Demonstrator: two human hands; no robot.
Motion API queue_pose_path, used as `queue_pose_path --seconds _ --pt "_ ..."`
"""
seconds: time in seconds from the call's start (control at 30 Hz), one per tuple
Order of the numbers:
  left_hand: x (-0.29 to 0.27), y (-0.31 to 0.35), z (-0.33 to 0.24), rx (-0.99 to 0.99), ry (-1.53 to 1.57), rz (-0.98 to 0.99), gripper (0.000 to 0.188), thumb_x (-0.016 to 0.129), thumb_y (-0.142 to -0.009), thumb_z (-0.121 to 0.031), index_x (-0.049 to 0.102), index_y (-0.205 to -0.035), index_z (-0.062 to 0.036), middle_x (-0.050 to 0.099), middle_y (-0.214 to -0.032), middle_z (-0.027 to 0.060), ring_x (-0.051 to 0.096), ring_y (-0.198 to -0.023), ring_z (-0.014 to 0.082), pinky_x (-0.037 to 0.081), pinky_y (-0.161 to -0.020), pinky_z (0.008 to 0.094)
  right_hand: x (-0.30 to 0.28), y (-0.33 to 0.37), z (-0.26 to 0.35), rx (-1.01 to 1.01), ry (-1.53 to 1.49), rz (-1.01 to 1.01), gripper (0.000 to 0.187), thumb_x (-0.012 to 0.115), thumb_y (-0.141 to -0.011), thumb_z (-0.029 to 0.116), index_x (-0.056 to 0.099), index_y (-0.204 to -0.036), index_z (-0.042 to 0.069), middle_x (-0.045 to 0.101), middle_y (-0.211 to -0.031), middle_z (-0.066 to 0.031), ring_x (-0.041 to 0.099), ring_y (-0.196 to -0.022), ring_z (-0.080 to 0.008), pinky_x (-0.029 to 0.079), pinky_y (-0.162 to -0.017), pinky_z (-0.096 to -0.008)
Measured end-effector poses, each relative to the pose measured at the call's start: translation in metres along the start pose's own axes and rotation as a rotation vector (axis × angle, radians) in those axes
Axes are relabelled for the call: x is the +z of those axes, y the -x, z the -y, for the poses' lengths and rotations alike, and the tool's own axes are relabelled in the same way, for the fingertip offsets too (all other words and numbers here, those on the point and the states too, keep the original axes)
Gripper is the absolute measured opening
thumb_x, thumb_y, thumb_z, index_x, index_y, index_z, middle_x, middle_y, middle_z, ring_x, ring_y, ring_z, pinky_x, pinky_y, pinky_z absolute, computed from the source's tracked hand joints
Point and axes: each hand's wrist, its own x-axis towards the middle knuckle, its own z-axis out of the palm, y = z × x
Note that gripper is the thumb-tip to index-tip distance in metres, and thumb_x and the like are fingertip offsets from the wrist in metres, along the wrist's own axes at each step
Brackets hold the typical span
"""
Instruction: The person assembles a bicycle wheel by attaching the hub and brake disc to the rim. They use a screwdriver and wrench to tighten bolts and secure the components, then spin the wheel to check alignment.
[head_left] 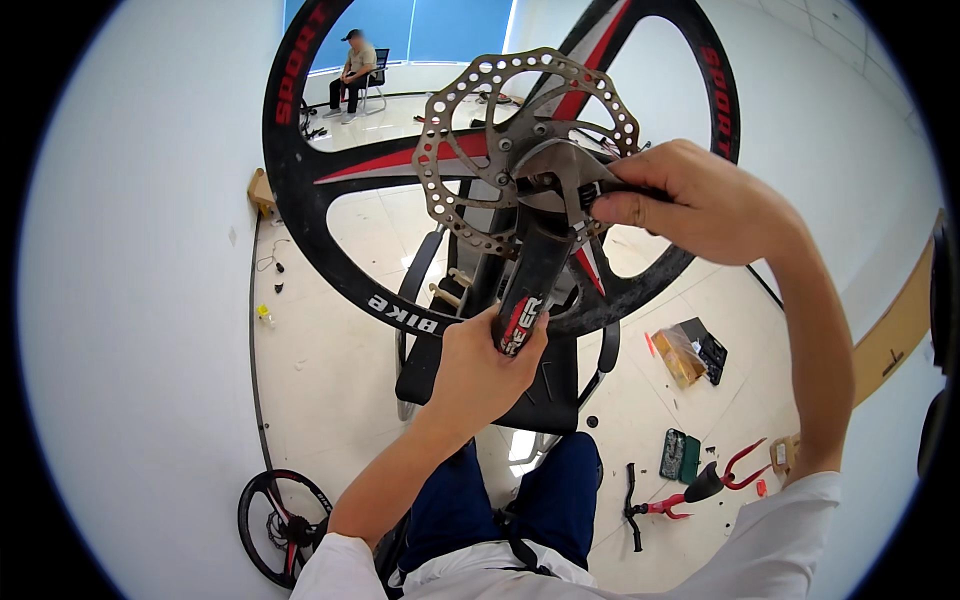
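A black bicycle wheel (288, 190) with red and silver spokes stands raised in front of me. The perforated disc brake rotor (436, 135) on its hub faces me. My left hand (480, 375) is wrapped round the black fork leg (537, 262) below the hub. Higher up on the right, my right hand (700, 200) grips an adjustable wrench (573, 185) by its handle, fingers and thumb closed. The wrench's jaws sit at the axle end where fork and hub meet. The nut itself is hidden behind the wrench head.
A black chair (545, 400) stands beneath the wheel. Another wheel (247, 520) leans at lower left. On the floor at right lie a red small bike frame (675, 500), a green toolbox (690, 455) and an open black case (708, 350). A person (357, 70) sits far back.
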Motion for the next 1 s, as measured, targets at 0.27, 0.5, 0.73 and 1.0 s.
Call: queue_pose_path --seconds 0.27,0.5,0.73,1.0 --pt "-0.002 0.0 -0.001 -0.014 0.044 -0.008 0.03 0.069 -0.089 -0.024 0.062 -0.076 0.0021 0.056 -0.052 0.0095 0.055 -0.043 0.0175 0.043 -0.047 0.0313 0.017 0.0 -0.003 -0.001 -0.081 -0.114 0.06 0.058 -0.094 0.051 0.064 -0.072 -0.004 0.04 -0.051 -0.0089 0.036 -0.044 -0.0191 0.03 -0.044 -0.0355" --pt "-0.006 -0.002 0.003 -0.027 0.004 -0.027 0.03 0.069 -0.088 -0.023 0.062 -0.073 0.002 0.056 -0.052 0.0089 0.054 -0.044 0.0152 0.042 -0.047 0.0313 0.019 -0.004 -0.003 0.004 -0.19 -0.188 0.056 0.058 -0.095 0.047 0.064 -0.075 -0.005 0.038 -0.052 -0.0087 0.035 -0.046 -0.0193 0.03 -0.046 -0.035" --pt "-0.008 0.0 0.003 -0.051 0.049 -0.032 0.03 0.069 -0.088 -0.023 0.062 -0.074 0.0025 0.055 -0.051 0.0084 0.051 -0.043 0.0132 0.041 -0.046 0.0308 0.013 -0.004 0.004 0.09 -0.051 -0.12 0.048 0.057 -0.096 0.039 0.064 -0.078 -0.005 0.042 -0.056 -0.0113 0.038 -0.05 -0.0209 0.033 -0.05 -0.0355" --pt "-0.009 0.002 -0.001 -0.03 0.081 -0.008 0.028 0.068 -0.089 -0.021 0.061 -0.075 0.0029 0.055 -0.05 0.0083 0.052 -0.043 0.012 0.041 -0.046 0.0302 0.009 -0.007 0.01 -0.057 0.018 -0.162 0.046 0.059 -0.094 0.039 0.067 -0.081 -0.004 0.044 -0.055 -0.0134 0.043 -0.049 -0.0235 0.036 -0.05 -0.0371"
